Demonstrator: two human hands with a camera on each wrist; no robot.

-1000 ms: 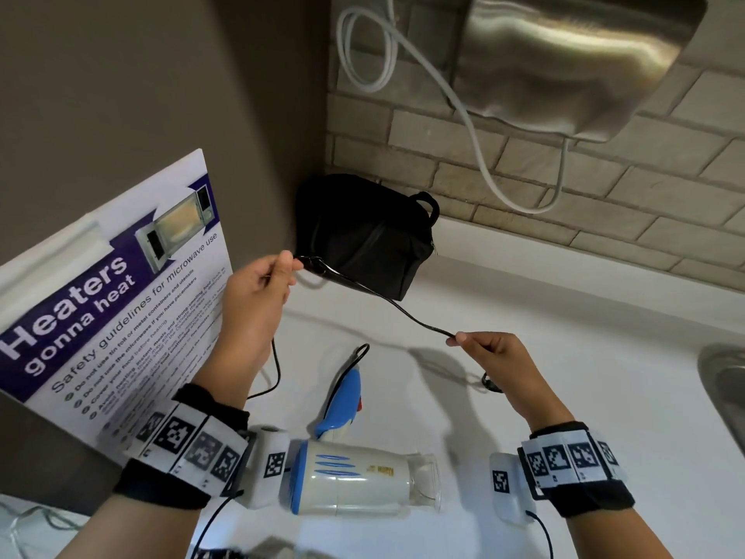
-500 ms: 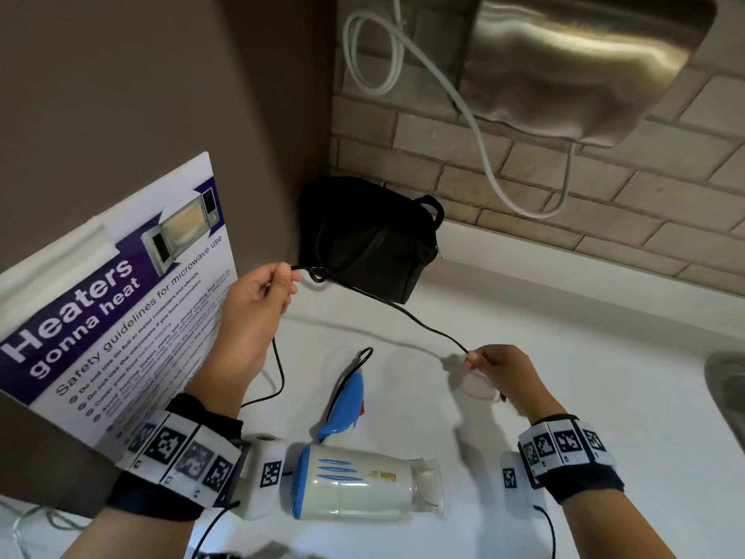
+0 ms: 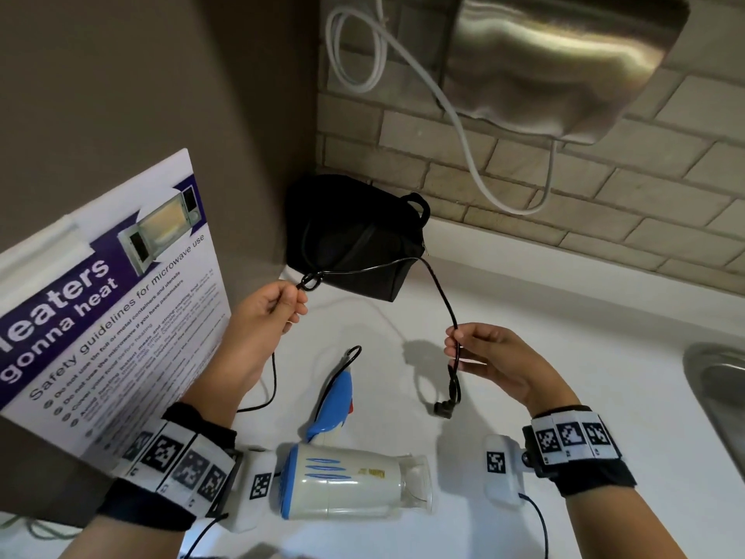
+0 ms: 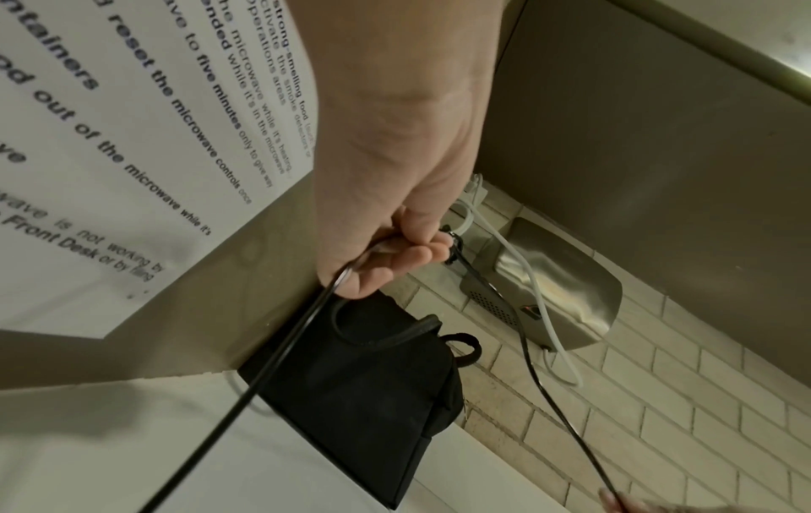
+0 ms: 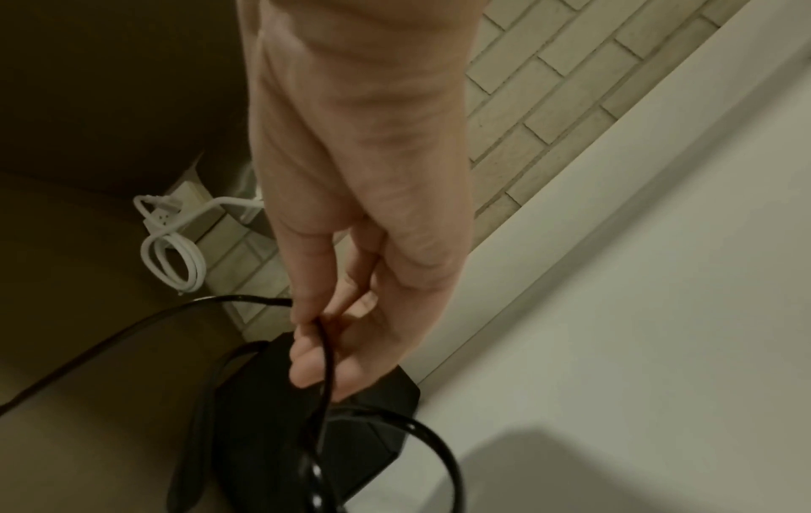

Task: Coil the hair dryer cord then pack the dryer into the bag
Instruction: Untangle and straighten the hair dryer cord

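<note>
A cream and blue hair dryer (image 3: pixel 346 488) lies on the white counter (image 3: pixel 604 397) near me, its blue handle pointing away. Its thin black cord (image 3: pixel 437 292) arcs between my two raised hands. My left hand (image 3: pixel 278 306) pinches the cord at a small loop, seen up close in the left wrist view (image 4: pixel 395 253). My right hand (image 3: pixel 463 344) pinches the cord (image 5: pixel 324 354) near its end, and the black plug (image 3: pixel 443 409) dangles below it. The black bag (image 3: pixel 354 240) stands in the back corner, also in the wrist views (image 4: pixel 364 388) (image 5: pixel 272 416).
A microwave safety poster (image 3: pixel 105 308) leans against the left wall. A steel hand dryer (image 3: pixel 564 62) with a white cable (image 3: pixel 455 115) hangs on the brick wall above. A sink edge (image 3: pixel 717 397) shows at the right.
The right hand has come up and toward the left hand, so the cord between them now arcs instead of running taut. The plug end now hangs free below the right hand.
</note>
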